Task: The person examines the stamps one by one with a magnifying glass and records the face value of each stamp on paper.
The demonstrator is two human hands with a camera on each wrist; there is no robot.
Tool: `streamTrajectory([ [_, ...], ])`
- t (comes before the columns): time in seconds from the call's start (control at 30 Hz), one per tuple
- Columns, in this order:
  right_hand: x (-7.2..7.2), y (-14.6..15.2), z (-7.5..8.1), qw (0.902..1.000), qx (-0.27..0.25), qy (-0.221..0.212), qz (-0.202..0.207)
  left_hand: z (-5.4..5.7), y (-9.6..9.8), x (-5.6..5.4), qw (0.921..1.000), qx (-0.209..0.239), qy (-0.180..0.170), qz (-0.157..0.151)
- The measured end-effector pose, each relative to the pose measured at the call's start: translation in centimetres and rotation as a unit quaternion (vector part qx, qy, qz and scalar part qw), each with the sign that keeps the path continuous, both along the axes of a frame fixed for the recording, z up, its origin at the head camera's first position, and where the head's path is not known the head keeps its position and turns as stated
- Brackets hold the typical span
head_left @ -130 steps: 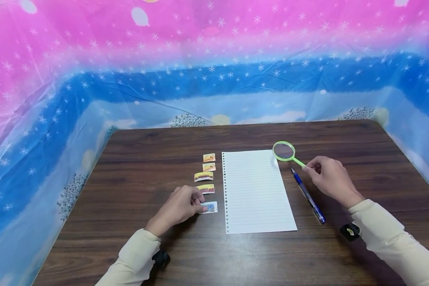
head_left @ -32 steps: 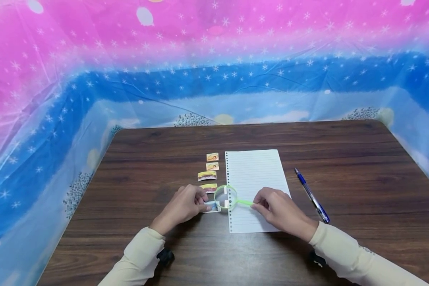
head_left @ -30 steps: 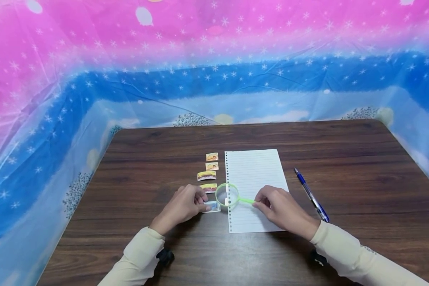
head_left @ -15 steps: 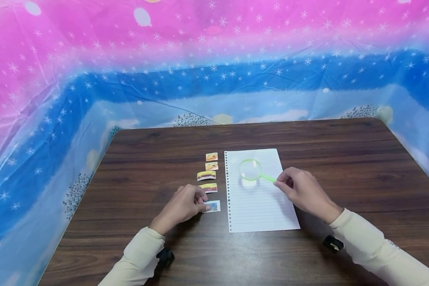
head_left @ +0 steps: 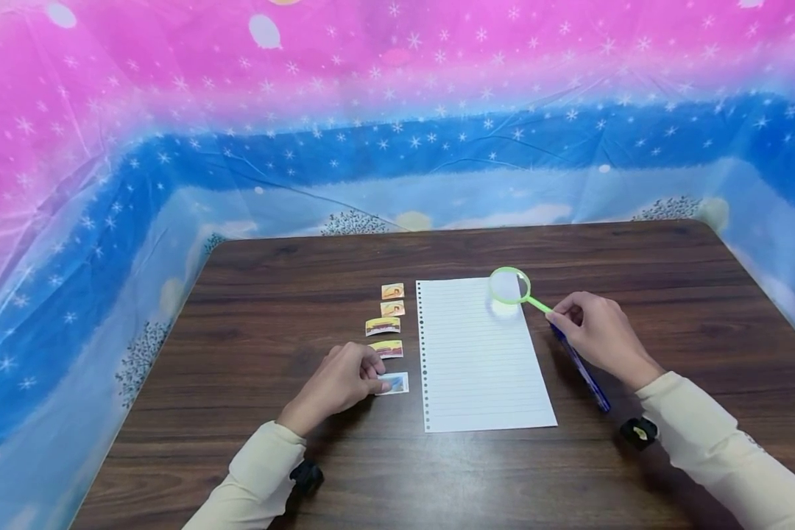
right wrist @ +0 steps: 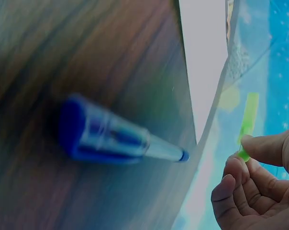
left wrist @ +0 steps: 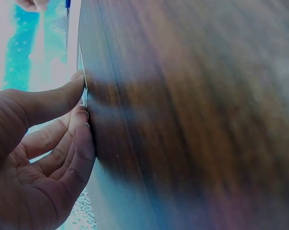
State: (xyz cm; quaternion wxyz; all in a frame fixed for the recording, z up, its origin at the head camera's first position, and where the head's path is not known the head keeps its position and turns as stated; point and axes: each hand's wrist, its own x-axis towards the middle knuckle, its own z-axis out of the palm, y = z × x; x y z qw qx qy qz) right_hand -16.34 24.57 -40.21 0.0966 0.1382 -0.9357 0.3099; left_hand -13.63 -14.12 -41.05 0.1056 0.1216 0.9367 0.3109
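Observation:
My left hand [head_left: 334,383] pinches the left edge of a blue-and-white stamp [head_left: 397,383] on the table; in the left wrist view the stamp [left wrist: 82,57] appears edge-on between thumb and fingertips. With thumb and fingers, my right hand [head_left: 603,331] holds the handle of a green magnifying glass [head_left: 530,298]. Its lens hangs over the top right corner of a lined sheet of paper [head_left: 477,368] and throws a bright spot there. The right wrist view shows the hand [right wrist: 259,182] gripping the green handle [right wrist: 250,112], the lens seen edge-on or hidden.
Two yellow stamps [head_left: 383,325] and two smaller orange stamps [head_left: 392,291] form a column beyond the left hand. A blue pen [head_left: 586,379] lies right of the paper, partly under the right hand. Patterned cloth [head_left: 397,147] surrounds the dark wooden table [head_left: 271,280].
The magnifying glass, over the paper's left edge beside the blue stamp about a second ago, has moved with the right hand up and right to the paper's far corner. The left hand stays put.

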Motion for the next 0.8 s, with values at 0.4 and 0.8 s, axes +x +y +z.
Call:
streamTrajectory([
  [0.4,-0.7,2.6,-0.5,0.9985,0.015,-0.011,-0.052,-0.1,0.0,0.1,1.0000,-0.002,-0.001,-0.004],
  [0.8,-0.9,4.7,-1.2,0.9954,0.033,-0.033,-0.083,-0.1,0.1,0.1,1.0000,-0.004,0.000,-0.006],
])
